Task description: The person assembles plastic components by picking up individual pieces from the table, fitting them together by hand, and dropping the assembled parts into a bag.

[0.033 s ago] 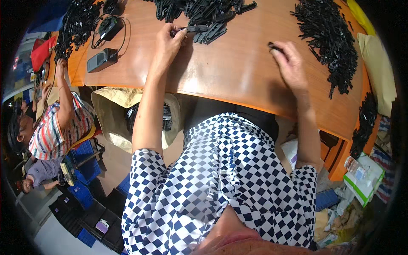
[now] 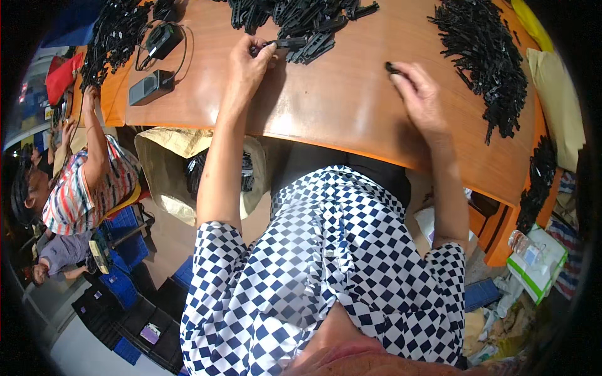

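Head view: left hand [image 2: 252,66] pinches a slim black plastic part [image 2: 290,43], right hand [image 2: 424,97] a small black plastic piece [image 2: 390,66]; apparently paired handling, next calling for steady grips

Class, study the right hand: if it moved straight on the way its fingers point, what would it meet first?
Probably the central heap of black parts, across the tabletop; how high the right hand sits is unclear, so it might pass above.
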{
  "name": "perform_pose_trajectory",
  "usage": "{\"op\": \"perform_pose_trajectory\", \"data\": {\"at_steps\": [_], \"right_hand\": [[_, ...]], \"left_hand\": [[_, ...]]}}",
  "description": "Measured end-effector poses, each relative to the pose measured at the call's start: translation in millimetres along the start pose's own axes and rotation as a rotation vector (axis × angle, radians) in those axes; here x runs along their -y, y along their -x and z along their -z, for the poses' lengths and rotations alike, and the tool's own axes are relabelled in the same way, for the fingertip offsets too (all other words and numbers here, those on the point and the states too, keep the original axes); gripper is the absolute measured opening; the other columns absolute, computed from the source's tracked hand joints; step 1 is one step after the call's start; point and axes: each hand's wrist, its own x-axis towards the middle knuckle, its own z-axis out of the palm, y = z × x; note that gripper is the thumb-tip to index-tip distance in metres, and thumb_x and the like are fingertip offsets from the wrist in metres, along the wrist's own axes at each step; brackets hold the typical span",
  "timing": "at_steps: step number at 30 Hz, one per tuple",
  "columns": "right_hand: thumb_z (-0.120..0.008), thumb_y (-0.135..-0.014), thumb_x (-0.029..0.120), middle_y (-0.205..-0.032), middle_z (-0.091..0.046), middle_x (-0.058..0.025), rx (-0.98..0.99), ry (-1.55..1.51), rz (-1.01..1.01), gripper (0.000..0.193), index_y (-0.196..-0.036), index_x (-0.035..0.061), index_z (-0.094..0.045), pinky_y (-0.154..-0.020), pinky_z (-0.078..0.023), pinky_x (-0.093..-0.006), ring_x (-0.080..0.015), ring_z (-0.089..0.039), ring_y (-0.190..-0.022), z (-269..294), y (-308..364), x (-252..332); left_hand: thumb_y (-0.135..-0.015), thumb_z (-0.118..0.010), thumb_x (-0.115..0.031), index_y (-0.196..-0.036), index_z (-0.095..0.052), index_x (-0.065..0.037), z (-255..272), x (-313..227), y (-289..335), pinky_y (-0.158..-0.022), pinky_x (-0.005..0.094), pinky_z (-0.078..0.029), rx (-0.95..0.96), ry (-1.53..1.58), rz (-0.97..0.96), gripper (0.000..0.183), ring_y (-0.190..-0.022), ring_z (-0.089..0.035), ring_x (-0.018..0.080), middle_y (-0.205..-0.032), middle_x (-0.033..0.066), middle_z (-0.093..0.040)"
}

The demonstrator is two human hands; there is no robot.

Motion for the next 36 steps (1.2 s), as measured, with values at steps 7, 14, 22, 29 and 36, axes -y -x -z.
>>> {"op": "perform_pose_trajectory", "data": {"at_steps": [7, 14, 22, 29, 36], "right_hand": [[-0.060, -0.087, 0.006, -0.095, -0.068, -0.0148, 0.008, -0.229, 0.086, 0.022, -0.109, 0.0042, -0.062, -0.073, -0.053, -0.0316, -0.0229, -0.067, -0.084, -71, -1, 56], [-0.061, -0.087, 0.009, -0.086, -0.067, -0.0166, -0.038, -0.154, 0.125, 0.024, -0.111, 0.0057, -0.060, -0.067, -0.054, -0.0359, -0.0288, -0.068, -0.079, -71, -1, 64], [-0.063, -0.085, 0.005, -0.079, -0.065, -0.0132, -0.262, -0.288, 0.099, 0.011, -0.095, 0.0009, -0.062, -0.059, -0.050, -0.0320, -0.0240, -0.064, -0.068, -80, 11, 70], [-0.063, -0.086, 0.005, -0.079, -0.065, -0.0130, -0.269, -0.306, 0.028, 0.007, -0.091, 0.0005, -0.061, -0.058, -0.050, -0.0313, -0.0232, -0.064, -0.067, -84, 18, 64], [-0.064, -0.085, 0.007, -0.080, -0.065, -0.0131, -0.281, -0.192, 0.108, 0.012, -0.096, 0.0021, -0.060, -0.057, -0.050, -0.0331, -0.0249, -0.064, -0.067, -81, 20, 60]], "left_hand": [[-0.083, -0.072, -0.015, -0.091, -0.056, -0.005, -14, -30, 51, -0.045, 0.0169, -0.039, -0.014, 0.289, -0.047, 0.021, -0.059, -0.054, 0.0045, -0.074, 0.0009, -0.062], [-0.084, -0.071, -0.013, -0.091, -0.055, -0.004, -19, -67, 66, -0.049, 0.0166, -0.042, 0.180, 0.183, -0.253, 0.020, -0.061, -0.052, 0.0033, -0.078, -0.0008, -0.058], [-0.081, -0.072, -0.012, -0.112, -0.063, -0.006, -49, -79, 83, -0.056, 0.0167, -0.042, 0.145, 0.563, 0.013, 0.033, -0.068, -0.051, 0.0032, -0.083, -0.0035, -0.058], [-0.084, -0.070, -0.016, -0.104, -0.063, -0.007, -69, -75, 89, -0.053, 0.0160, -0.043, 0.112, 0.695, 0.007, 0.023, -0.072, -0.054, 0.0036, -0.098, 0.0018, -0.066], [-0.086, -0.067, -0.015, -0.103, -0.062, -0.006, -70, -72, 88, -0.055, 0.0157, -0.044, 0.138, 0.679, 0.063, 0.020, -0.073, -0.056, 0.0032, -0.102, 0.0034, -0.067]]}}
